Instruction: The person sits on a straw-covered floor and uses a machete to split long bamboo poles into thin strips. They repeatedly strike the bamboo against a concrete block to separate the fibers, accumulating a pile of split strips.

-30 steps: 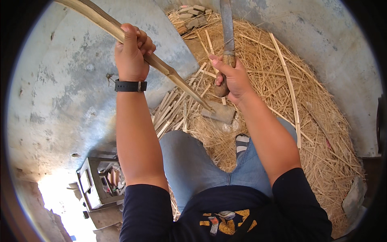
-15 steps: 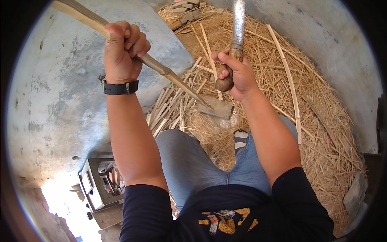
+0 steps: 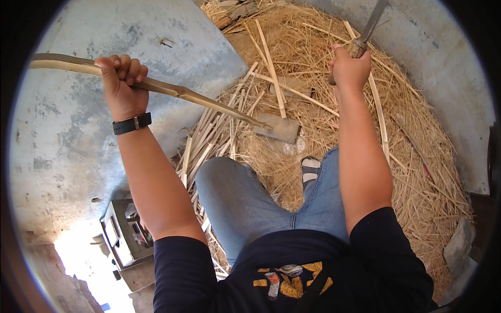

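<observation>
My left hand (image 3: 124, 86) is closed round a long split wooden stick (image 3: 180, 93). The stick slants down to the right, and its thin pale end meets or hangs just over a flat grey block (image 3: 282, 129) on the floor. Up at the right, my right hand (image 3: 352, 70) grips the wooden handle of a large knife (image 3: 371, 25), its blade pointing up and away toward the far wall. Most of the handle is hidden by my fingers, and the blade's tip runs out at the picture's edge.
Straw-like wood shavings (image 3: 417, 203) cover the floor. Split strips (image 3: 209, 133) lie heaped left of the block, and long pale strips (image 3: 270, 68) lie beyond it. A plastered wall (image 3: 68, 135) stands close on the left. An open box of small items (image 3: 130, 232) is at the lower left.
My right hand has swung the knife up and away to the right. The left hand has moved left and lower, bringing the stick to a flatter slant.
</observation>
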### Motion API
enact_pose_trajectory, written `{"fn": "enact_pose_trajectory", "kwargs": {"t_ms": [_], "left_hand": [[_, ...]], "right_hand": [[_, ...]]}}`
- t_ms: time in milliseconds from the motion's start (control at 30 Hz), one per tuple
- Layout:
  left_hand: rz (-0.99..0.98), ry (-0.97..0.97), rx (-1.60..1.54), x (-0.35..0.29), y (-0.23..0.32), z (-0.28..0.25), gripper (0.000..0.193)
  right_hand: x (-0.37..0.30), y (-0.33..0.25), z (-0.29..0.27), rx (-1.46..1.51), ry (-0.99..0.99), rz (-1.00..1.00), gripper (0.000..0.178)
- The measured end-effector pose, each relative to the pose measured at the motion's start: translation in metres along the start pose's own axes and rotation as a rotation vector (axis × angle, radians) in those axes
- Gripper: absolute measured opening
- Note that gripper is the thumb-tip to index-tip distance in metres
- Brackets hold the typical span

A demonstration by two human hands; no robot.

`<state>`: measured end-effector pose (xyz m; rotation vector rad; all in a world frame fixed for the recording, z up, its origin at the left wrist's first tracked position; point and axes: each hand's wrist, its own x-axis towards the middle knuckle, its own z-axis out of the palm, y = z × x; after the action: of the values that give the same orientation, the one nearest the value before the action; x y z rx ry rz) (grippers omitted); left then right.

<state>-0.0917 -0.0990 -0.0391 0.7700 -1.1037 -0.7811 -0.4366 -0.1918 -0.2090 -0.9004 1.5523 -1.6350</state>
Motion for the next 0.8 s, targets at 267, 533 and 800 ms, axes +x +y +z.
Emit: {"fn": "enact_pose_trajectory", "kwargs": {"t_ms": [267,533,800], "left_hand": [[0.116,0.319,0.141,0.001,-0.002,-0.002,0.043],[0.194,0.516,0.276,0.011,-0.009,-0.001,0.046],[0.171,0.497,0.196,0.020,-0.010,-0.022,0.034]], "right_hand": [[-0.049,-0.003,0.023,-0.354,-0.308,-0.117,0.043],[-0.148,0.029,0.065,-0.319,-0.869,-0.062,0.045],[-0.218,0.124,0.089,-0.439,-0.950,0.205,0.041]]}}
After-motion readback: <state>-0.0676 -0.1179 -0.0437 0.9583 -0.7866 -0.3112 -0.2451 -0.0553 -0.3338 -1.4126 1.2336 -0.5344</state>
